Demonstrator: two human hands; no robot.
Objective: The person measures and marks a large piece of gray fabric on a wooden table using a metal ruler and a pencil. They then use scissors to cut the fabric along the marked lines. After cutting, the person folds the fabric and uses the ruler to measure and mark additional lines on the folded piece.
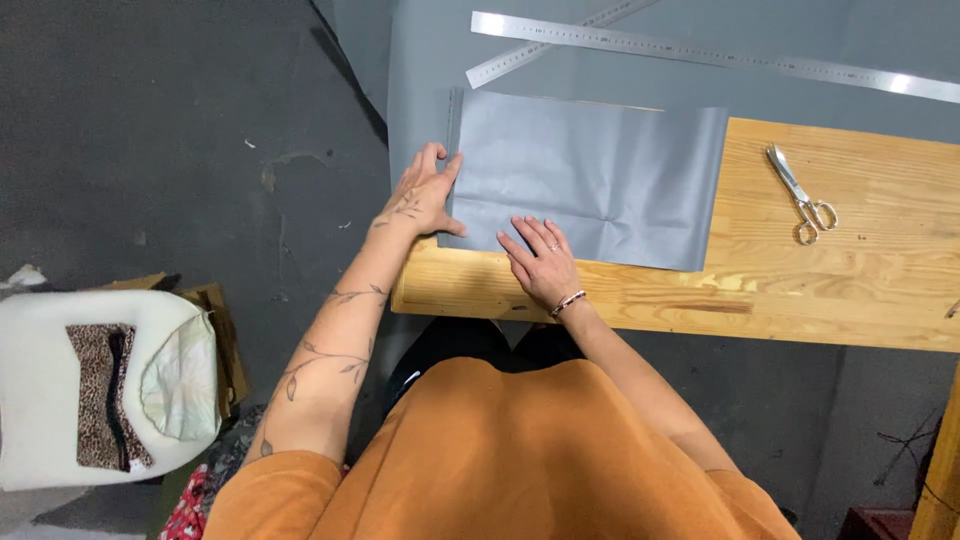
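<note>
left hand (425, 195): flat, fingers spread on grey sheet (600, 180) edge | right hand (542, 262): flat, pressing sheet's near edge | scissors (803, 195): well right of both hands

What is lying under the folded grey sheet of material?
The wooden table shows under the folded grey sheet, and both hands, left and right, press on top. Anything beneath stays hidden.
</note>
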